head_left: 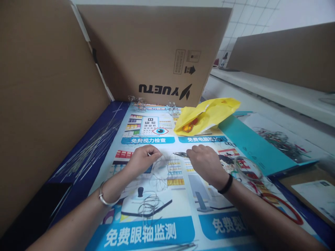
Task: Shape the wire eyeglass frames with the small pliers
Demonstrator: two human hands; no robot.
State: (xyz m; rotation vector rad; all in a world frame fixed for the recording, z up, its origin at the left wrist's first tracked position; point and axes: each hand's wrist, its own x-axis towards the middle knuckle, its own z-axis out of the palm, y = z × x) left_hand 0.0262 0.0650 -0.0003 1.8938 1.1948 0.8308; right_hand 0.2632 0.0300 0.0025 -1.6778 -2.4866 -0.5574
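Note:
My left hand (144, 158), with a silver bangle at the wrist, is pinched near the middle of the poster-covered table; thin wire shows at its fingertips. To its right, my right hand (205, 164) is wrapped round pliers (181, 154), whose metal tip points left toward my left hand. Loops of thin wire (160, 174) hang or lie just below and between the two hands. A further tangle of wire (148, 206) rests on the poster nearer to me.
Straight wires (86, 150) lie at the left. Cardboard walls (151, 52) stand behind and left. A yellow bag (209, 113) holds orange items; right of it are a teal box (251, 148) with tangled pieces, a wire coil (247, 169) and a red ring (285, 205).

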